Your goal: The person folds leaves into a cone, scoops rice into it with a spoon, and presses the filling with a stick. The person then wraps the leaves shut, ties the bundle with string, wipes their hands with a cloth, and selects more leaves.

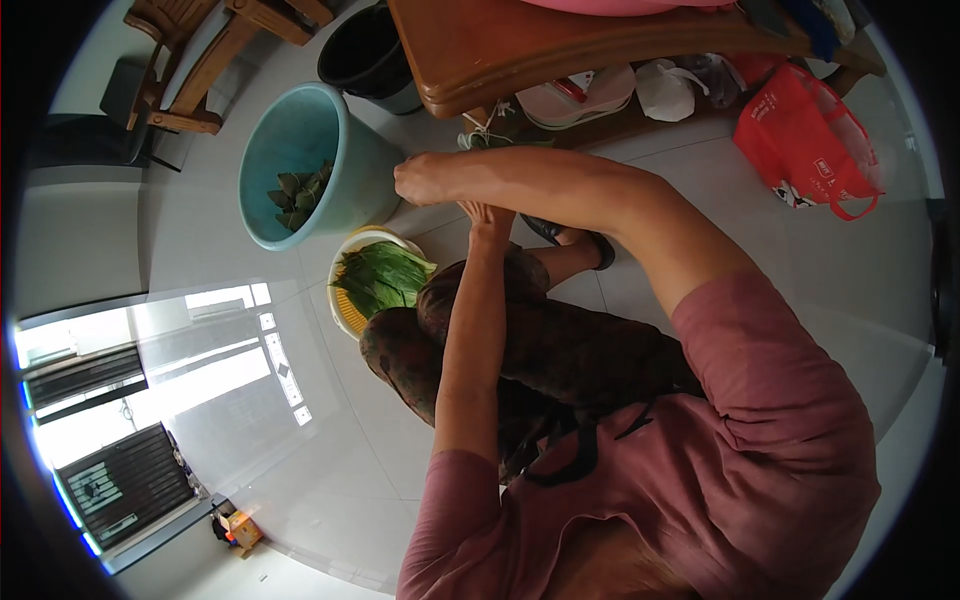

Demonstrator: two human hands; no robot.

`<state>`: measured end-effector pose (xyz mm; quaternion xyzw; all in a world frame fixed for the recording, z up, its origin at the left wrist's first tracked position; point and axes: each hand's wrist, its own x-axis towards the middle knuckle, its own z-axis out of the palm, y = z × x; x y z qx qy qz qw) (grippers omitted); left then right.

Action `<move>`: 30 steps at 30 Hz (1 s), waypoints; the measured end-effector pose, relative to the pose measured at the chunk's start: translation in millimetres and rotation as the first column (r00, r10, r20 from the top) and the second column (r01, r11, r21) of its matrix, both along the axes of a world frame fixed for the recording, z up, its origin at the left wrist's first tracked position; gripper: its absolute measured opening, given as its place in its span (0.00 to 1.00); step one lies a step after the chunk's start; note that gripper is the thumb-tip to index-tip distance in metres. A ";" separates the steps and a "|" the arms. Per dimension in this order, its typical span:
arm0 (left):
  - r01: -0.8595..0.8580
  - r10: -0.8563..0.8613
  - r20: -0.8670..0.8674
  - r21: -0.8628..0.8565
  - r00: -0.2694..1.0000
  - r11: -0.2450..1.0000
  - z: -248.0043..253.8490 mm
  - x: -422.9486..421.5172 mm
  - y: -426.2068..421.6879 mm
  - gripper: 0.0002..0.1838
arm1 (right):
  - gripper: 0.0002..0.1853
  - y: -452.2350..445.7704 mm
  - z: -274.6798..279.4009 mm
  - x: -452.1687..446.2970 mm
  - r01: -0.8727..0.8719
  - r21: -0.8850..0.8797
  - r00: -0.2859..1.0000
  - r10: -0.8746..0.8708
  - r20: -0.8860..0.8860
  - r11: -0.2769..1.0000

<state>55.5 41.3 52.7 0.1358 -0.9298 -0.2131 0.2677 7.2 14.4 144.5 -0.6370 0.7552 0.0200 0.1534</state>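
Fingers of right hand [424, 178] curled into a fist; contents hidden. Left hand [488, 214] mostly under right forearm, grip can't be told. Pale string [484, 131] at two o'clock of the fist; green leaves [385, 276] at seven, bucket [372, 172] at nine. Judgement: pull steadily, brace the lower hand, keep forearms from blocking sight.

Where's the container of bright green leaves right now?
In the head view, the container is left of centre, just below the teal bucket and beside the knees.
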 end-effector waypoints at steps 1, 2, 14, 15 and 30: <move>-0.005 0.005 -0.007 0.012 1.000 1.000 -0.9 -0.3 -0.9 0.16 | 0.12 13.3 -2.6 -3.8 -0.016 -0.157 0.998 0.026 0.062 0.988; -0.016 0.017 -0.016 0.036 1.000 0.999 -1.7 1.1 -1.3 0.16 | 0.11 23.1 -4.4 -6.4 0.034 -0.339 0.986 0.025 0.167 0.940; 0.047 -0.194 -0.111 0.951 0.975 -0.305 -17.3 -12.6 -34.8 0.11 | 0.08 150.1 -56.6 -16.3 0.706 -0.603 0.688 -0.159 0.708 0.371; 0.064 -0.190 -0.137 0.935 0.972 -0.348 -16.8 -12.0 -33.6 0.11 | 0.09 145.7 -58.7 -16.0 0.720 -0.586 0.670 -0.151 0.727 0.372; 0.267 -0.029 -0.288 0.918 0.957 -0.293 -58.4 -21.1 -14.6 0.13 | 0.17 136.1 -95.0 -20.2 0.604 -0.581 0.796 -0.444 0.411 0.545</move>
